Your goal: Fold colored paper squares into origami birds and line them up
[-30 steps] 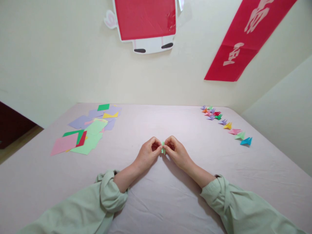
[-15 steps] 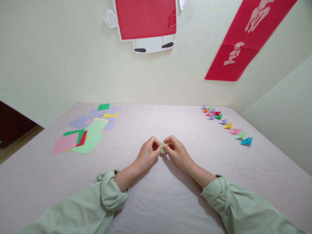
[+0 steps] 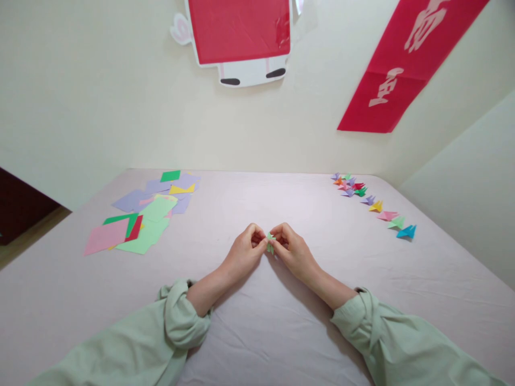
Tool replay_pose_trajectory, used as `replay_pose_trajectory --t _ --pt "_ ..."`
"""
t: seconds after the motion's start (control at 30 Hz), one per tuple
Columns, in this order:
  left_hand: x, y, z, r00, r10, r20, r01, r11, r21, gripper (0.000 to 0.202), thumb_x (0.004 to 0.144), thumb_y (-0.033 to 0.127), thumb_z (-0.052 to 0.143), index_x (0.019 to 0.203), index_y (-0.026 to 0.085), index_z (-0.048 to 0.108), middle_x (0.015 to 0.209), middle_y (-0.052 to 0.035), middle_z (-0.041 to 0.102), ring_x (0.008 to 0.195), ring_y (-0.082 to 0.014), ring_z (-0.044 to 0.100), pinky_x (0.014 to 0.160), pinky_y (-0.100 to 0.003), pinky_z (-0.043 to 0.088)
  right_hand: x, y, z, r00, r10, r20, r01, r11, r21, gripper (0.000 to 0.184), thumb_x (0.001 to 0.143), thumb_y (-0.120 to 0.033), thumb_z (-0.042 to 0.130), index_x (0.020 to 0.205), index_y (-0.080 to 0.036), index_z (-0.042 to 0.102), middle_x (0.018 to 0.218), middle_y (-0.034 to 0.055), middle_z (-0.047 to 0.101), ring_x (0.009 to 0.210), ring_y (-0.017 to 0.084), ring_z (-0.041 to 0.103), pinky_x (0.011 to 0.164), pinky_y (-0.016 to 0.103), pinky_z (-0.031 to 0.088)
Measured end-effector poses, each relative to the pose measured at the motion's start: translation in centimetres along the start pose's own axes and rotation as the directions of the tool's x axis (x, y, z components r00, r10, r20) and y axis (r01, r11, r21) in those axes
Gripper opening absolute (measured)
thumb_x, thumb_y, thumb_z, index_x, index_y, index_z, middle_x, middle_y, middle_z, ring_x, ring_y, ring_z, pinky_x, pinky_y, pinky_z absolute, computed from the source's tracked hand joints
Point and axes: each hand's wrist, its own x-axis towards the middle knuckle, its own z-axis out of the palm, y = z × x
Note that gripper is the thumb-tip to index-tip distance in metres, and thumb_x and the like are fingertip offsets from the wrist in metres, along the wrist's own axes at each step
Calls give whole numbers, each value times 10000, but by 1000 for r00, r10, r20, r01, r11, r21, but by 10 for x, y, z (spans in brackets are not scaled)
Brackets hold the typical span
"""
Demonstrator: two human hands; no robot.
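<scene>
A small light green folded paper piece [image 3: 270, 241] sits between both my hands near the middle of the pale pink cloth-covered table [image 3: 257, 332]. My left hand [image 3: 245, 252] pinches its left side with curled fingers. My right hand [image 3: 292, 249] pinches its right side the same way. Most of the paper is hidden by my fingertips. Both forearms wear rolled light green sleeves.
A loose pile of coloured paper squares [image 3: 140, 214] lies at the far left. A row of several small folded paper shapes [image 3: 372, 206] runs along the far right. Red paper decorations [image 3: 241, 32] hang on the cream wall behind. The table's left edge drops to a wooden floor.
My fingers shifted very slightly on the green paper; the hands stay in the same spot.
</scene>
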Motion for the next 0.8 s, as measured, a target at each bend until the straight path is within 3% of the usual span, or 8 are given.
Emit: replay_pose_trajectory --t 0.37,0.8 --pt "0 -6 -1 999 28 19 -28 999 -37 55 781 177 566 796 170 514 747 31 556 680 -98 536 648 -218 433 1 9 0 999 -7 48 4 998 62 200 867 -310 570 1030 -202 529 730 -29 566 649 131 535 598 252 407" --pt "-2 2 -1 999 35 16 -35 999 -14 59 811 206 555 772 169 532 728 27 568 674 -103 543 638 -216 435 1 8 1 998 2 59 -4 999 38 116 881 -294 552 956 -207 536 675 -48 536 599 117 502 556 237 376"
